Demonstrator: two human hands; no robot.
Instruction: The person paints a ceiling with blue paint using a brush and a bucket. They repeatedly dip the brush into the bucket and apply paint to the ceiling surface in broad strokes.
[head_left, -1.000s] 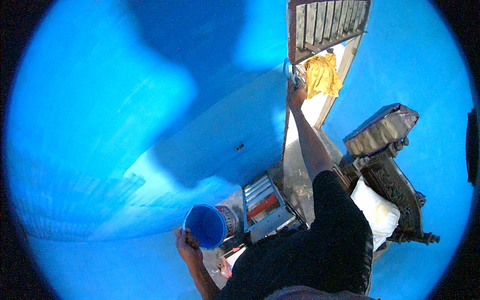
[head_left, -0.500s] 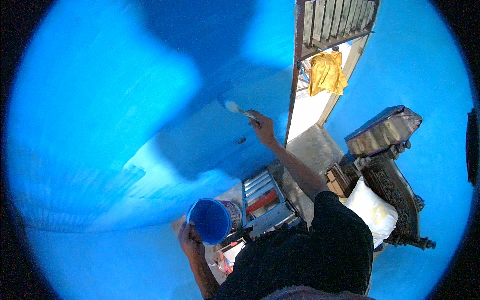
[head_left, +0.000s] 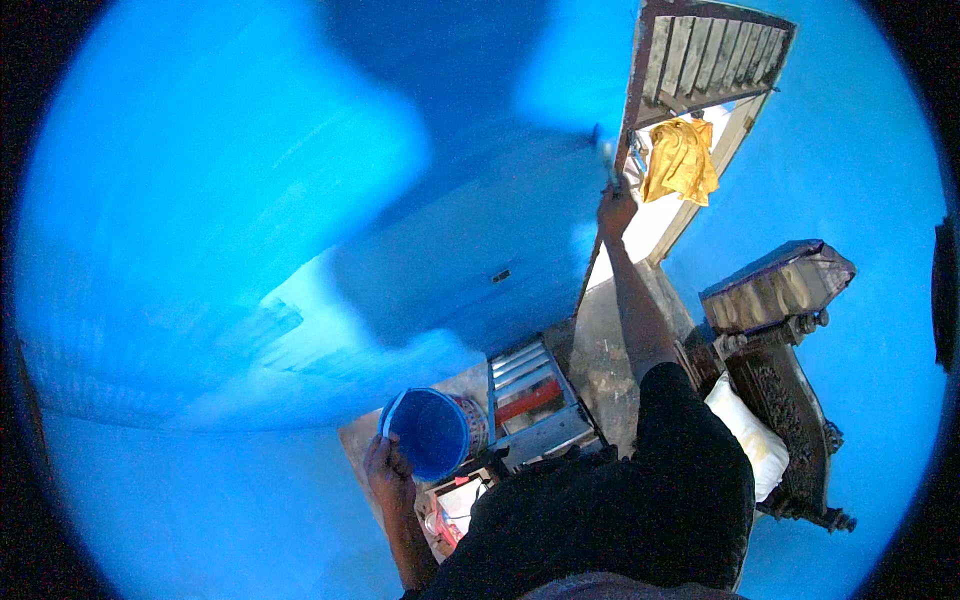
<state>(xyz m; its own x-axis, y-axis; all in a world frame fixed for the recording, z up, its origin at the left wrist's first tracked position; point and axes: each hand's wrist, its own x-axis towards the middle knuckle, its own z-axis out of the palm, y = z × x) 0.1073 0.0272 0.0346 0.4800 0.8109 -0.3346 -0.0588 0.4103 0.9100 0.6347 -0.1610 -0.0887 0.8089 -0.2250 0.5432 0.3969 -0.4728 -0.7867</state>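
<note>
My left hand [head_left: 388, 466] grips the near rim of a paint bucket [head_left: 462, 425], whose inside is coated blue. The bucket leans so that its mouth faces the wall. My right hand [head_left: 617, 208] is raised with the arm stretched out, closed around the handle of a paintbrush [head_left: 609, 160]. The brush is partly blurred; its bristles are up against the blue wall [head_left: 480, 215] close to the door frame [head_left: 628, 100]. Wall patches differ in shade, some deep blue, some pale. Whether the bristles touch the frame I cannot tell.
Through the doorway hangs a yellow cloth [head_left: 682, 160], below a slatted panel [head_left: 715, 50]. On the right stand a carved dark wooden chair [head_left: 790, 400], a white pillow [head_left: 748, 440] and a wrapped box [head_left: 778, 288]. A slatted metal ladder-like frame [head_left: 525, 375] and a small wall socket [head_left: 500, 276] lie nearer.
My right hand has carried the paintbrush up and to the right, from mid-wall to beside the door frame. The view has shifted slightly; my left hand still holds the bucket.
</note>
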